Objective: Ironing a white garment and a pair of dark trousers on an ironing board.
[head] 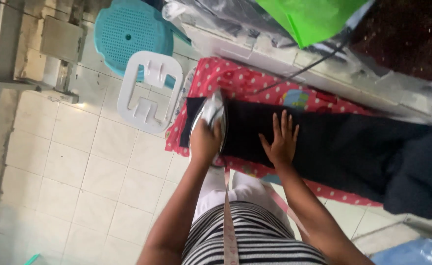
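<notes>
The left hand grips the handle of a silver iron, which sits on the left end of a dark garment. The right hand lies open and flat on that garment, just right of the iron, over the red polka-dot table.

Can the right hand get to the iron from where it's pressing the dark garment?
Probably yes: the right hand lies flat on the dark garment beside the iron, nothing between them. But the left hand already grips the iron.

Green bag, top edge.
</notes>
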